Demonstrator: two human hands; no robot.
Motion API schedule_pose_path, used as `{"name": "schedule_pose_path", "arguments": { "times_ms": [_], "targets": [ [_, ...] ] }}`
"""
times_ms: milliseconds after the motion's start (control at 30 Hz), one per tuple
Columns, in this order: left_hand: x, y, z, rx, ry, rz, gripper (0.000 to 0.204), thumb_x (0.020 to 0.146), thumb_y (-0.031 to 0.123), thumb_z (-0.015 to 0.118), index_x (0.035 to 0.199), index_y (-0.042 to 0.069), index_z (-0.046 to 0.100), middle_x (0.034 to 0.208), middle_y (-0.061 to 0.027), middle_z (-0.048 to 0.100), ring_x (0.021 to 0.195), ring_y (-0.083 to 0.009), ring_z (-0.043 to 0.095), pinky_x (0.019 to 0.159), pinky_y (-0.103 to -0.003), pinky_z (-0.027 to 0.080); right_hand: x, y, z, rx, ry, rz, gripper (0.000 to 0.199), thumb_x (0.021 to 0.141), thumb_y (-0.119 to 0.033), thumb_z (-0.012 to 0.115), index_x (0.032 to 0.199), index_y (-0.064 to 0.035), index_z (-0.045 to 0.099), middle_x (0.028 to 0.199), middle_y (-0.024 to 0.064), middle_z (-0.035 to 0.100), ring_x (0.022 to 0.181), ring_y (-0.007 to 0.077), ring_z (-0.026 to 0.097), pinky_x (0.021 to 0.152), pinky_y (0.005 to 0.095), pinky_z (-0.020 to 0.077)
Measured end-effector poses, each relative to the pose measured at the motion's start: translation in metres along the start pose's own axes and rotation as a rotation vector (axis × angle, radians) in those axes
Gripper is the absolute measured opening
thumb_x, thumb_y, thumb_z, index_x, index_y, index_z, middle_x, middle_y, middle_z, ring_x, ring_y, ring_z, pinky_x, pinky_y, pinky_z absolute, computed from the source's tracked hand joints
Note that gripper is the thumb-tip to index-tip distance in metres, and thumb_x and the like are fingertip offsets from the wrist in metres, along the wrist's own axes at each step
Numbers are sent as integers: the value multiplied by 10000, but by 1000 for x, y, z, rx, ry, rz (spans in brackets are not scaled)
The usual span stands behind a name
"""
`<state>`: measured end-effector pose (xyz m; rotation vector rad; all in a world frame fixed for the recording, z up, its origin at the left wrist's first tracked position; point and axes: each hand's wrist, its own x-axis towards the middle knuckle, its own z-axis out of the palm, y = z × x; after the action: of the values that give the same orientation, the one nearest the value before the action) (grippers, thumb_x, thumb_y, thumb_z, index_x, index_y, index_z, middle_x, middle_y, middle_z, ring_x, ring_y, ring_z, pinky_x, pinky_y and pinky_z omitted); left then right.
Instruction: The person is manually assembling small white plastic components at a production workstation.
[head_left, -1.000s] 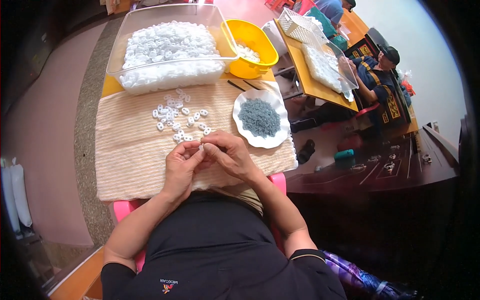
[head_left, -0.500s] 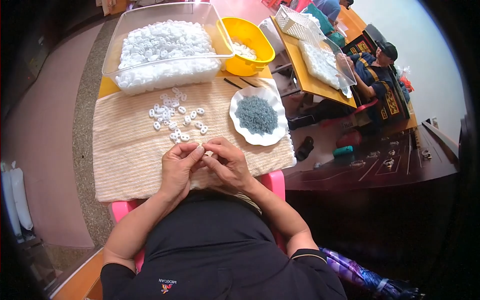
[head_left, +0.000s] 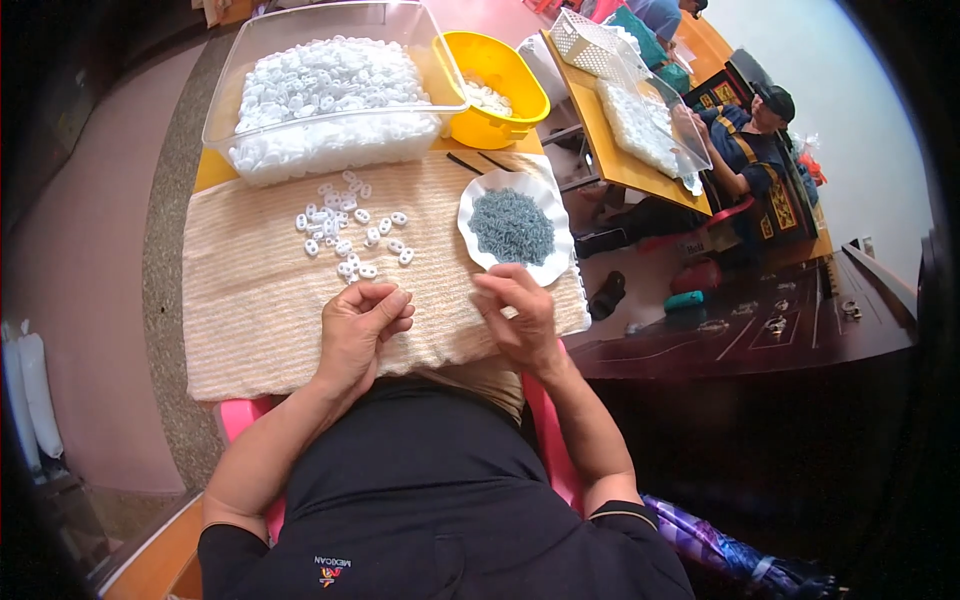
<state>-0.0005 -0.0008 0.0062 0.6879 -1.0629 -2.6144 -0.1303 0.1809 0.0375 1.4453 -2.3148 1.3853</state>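
My left hand [head_left: 362, 325] is closed in a pinch over the towel, thumb against the fingers; whatever lies between the tips is too small or hidden to make out. Apart from it, my right hand [head_left: 522, 318] is at the near rim of a white scalloped dish [head_left: 470, 252], fingers loosely bent and tips apart, with nothing visible in them. A heap of small grey-blue pieces [head_left: 512, 228] fills the dish's middle. Just beyond my left hand, several small white oval pieces with two holes [head_left: 345, 222] lie scattered on the striped beige towel [head_left: 240, 300].
A clear plastic bin [head_left: 335, 150] heaped with white pieces stands at the back, beside a yellow tub [head_left: 520, 125] holding more. Two dark sticks [head_left: 465, 163] lie beyond the dish. A person [head_left: 755, 130] works at another table [head_left: 640, 185] on the right.
My right hand has come away from my left and moved right to the dish's near rim. My left hand stays pinched in nearly the same place.
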Motion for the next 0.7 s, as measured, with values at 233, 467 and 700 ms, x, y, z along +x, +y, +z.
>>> {"name": "schedule_pose_path", "arguments": {
  "times_ms": [233, 467, 700],
  "targets": [
    [-1, -1, -1, 2, -12, 15, 105, 876, 48, 660, 963, 31, 605, 872, -74, 665, 772, -135, 655, 685, -249, 569, -7, 18, -39, -487, -71, 69, 218, 755, -74, 722, 963, -38, 671, 923, 110, 635, 761, 291, 641, 664, 368, 517],
    [-1, -2, 0, 31, -4, 27, 113, 872, 49, 667, 962, 27, 603, 865, -67, 660, 756, -133, 655, 676, -241, 568, 8, 10, -39, -679, -266, 110, 254, 794, -228, 707, 992, -78, 650, 862, 85, 600, 743, 303, 623, 637, 407, 493],
    [0, -2, 0, 31, -6, 20, 126, 863, 44, 676, 962, 23, 601, 852, -65, 654, 754, -132, 653, 666, -240, 568, 11, 12, -40, -665, -331, 119, 305, 789, -289, 714, 1013, -97, 637, 887, 81, 583, 733, 306, 623, 643, 407, 496]
  ]
}}
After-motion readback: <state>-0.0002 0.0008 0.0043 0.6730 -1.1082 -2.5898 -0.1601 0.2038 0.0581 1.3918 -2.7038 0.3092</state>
